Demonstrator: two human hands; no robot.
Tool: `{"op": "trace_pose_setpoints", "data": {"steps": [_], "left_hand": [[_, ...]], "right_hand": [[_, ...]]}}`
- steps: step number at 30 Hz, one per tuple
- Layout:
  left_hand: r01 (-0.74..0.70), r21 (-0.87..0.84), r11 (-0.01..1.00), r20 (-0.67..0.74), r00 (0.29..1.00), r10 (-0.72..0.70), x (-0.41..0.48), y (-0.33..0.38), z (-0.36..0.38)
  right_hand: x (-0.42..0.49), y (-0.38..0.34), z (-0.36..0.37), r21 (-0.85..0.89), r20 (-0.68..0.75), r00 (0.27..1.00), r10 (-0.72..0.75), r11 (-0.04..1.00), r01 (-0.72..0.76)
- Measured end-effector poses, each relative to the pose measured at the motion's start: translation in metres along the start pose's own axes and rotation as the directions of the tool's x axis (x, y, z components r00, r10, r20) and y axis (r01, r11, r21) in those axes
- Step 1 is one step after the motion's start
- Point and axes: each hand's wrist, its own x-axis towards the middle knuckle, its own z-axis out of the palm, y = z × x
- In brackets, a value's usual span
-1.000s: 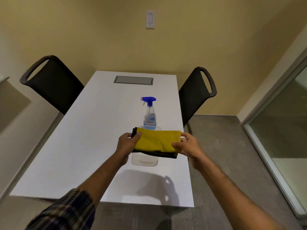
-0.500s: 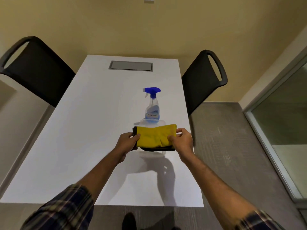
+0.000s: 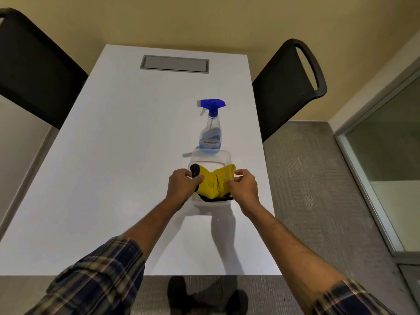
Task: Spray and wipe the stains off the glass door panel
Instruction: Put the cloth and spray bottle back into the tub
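- Near the tabletop's (image 3: 109, 155) right edge, a yellow cloth (image 3: 212, 184) lies bunched over a clear tub (image 3: 210, 159).
- Left hand (image 3: 181, 186) and right hand (image 3: 244, 188) pinch its opposite ends, fingers closed.
- Spray bottle (image 3: 210, 130) stands just behind.

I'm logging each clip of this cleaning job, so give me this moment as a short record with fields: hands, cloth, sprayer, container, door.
left hand: grips the cloth's left end
right hand: pinches the cloth's right end
yellow cloth: bunched between both hands, over the container
clear container: on the white table, partly hidden by the cloth
spray bottle: upright, just behind the container, untouched
glass door panel: at the right; stains cannot be made out
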Motion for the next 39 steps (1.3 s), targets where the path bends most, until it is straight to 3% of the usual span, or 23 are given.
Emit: {"op": "trace_pose_setpoints", "data": {"steps": [10, 19, 26, 30, 34, 39], "left_hand": [[0.024, -0.011, 1.000, -0.037, 0.999, -0.025, 0.010, -0.006, 0.010], [0.030, 0.059, 0.998, -0.049, 0.998, -0.027, 0.020, -0.020, 0.024], [-0.061, 0.329, 0.942, -0.089, 0.991, 0.095, 0.019, -0.025, 0.027], [-0.138, 0.349, 0.927, -0.135, 0.971, 0.196, 0.023, -0.018, 0.025], [-0.250, 0.166, 0.954, -0.140, 0.951, 0.274, 0.042, -0.002, 0.024], [-0.296, -0.014, 0.955, -0.038, 0.955, 0.295, 0.079, 0.031, 0.024]], "right_hand": [[0.019, 0.003, 0.019, -0.142, -0.023, 0.999, -0.038, 0.989, 0.034], [0.037, 0.009, 0.023, -0.472, 0.027, 0.992, -0.123, 0.873, 0.122], [0.045, 0.019, 0.024, -0.599, 0.072, 0.977, -0.199, 0.775, 0.202], [0.059, 0.009, 0.021, -0.472, 0.001, 0.963, -0.268, 0.849, 0.237], [0.078, -0.014, 0.028, -0.258, -0.051, 0.938, -0.343, 0.912, 0.320], [0.110, -0.039, 0.044, -0.047, -0.031, 0.950, -0.311, 0.950, 0.310]]}}
